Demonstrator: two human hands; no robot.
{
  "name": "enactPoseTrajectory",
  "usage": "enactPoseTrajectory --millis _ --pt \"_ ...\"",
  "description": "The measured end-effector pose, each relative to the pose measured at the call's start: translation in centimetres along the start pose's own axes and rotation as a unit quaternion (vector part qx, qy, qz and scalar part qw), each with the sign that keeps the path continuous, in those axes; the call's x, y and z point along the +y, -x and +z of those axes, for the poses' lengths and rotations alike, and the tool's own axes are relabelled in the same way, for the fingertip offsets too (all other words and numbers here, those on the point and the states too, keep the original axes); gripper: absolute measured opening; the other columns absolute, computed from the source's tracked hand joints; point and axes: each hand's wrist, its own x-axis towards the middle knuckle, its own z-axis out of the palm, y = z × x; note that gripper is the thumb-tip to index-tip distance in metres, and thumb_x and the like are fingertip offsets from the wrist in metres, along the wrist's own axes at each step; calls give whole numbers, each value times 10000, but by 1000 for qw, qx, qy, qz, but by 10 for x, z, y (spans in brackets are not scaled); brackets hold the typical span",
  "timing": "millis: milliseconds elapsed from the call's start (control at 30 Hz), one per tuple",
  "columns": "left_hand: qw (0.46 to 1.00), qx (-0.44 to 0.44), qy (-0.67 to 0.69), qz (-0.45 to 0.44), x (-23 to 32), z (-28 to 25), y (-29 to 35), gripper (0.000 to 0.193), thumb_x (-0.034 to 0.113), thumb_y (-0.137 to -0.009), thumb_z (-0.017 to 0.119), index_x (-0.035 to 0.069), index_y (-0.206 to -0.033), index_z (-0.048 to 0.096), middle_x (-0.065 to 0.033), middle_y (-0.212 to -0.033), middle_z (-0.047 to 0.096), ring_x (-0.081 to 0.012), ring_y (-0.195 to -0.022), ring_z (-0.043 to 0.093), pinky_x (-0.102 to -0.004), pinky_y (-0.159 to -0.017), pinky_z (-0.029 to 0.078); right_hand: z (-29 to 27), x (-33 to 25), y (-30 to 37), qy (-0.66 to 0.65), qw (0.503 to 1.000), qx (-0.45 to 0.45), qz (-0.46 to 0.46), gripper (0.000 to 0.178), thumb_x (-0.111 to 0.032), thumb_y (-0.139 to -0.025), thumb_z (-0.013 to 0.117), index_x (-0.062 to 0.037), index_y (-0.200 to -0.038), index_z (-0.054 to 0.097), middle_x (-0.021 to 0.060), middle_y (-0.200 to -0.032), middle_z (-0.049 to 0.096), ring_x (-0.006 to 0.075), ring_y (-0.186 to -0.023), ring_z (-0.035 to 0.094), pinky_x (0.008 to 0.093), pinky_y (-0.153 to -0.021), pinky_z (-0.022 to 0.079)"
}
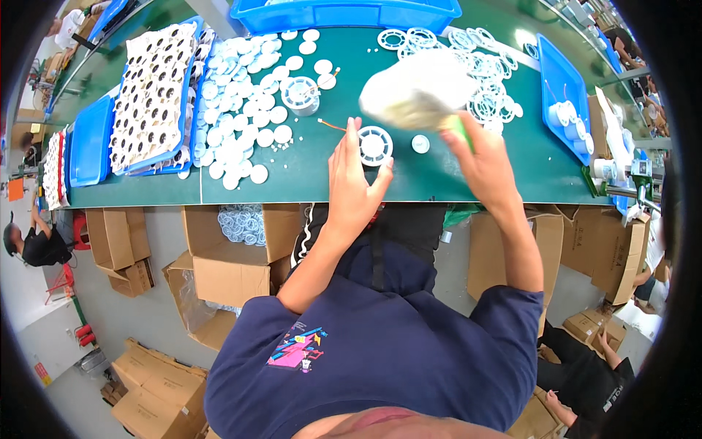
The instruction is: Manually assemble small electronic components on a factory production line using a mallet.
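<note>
My left hand [353, 175] steadies a white round motor housing [376, 146] on the green table, the thumb on one side and the fingers on the other. The housing has a ring of slots, and a thin orange-red wire [333, 126] runs out to its left. Raised above the table, my right hand [482, 164] is wrapped round the green handle of a mallet-like tool [417, 88]. Its large white head is smeared by motion. A small white round cap [420, 143] lies between my hands. Another white housing [300, 96] with wires stands further left.
White discs [241, 110] are spread across the table's left; pale rings [493, 95] lie at the back right. A blue bin [344, 14] stands at the back, a stacked tray [153, 95] far left, a blue tray [563, 80] right. Cardboard boxes [230, 278] sit below the edge.
</note>
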Motion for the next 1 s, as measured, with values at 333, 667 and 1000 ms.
enactPoseTrajectory --millis 333,667,1000 --pt "995 5 -70 69 -7 -6 -9 885 131 -849 795 -82 -1558 310 -261 -1389 547 -436 -1272 528 -506 -1113 375 -4 -1 40 13 996 -52 73 319 -287 -1011 673 -31 -1198 638 229 -869 704 411 -769 698 440 -674 528" --pt "999 -2 -17 50 -25 -12 -11 944 151 -816 821 -103 -1559 298 -191 -1234 656 -372 -1167 610 -472 -1067 423 5 -26 62 183 966 -15 -180 570 -303 -791 849 -86 -1289 675 52 -731 488 221 -576 560 362 -528 469" --pt "999 31 14 12 -23 -7 -8 960 179 -745 905 -51 -1523 392 -166 -1238 648 -361 -1183 588 -476 -1046 431 -5 -45 -20 246 953 -10 -179 405 -409 -948 721 -92 -1193 662 96 -731 624 297 -588 658 400 -503 502"
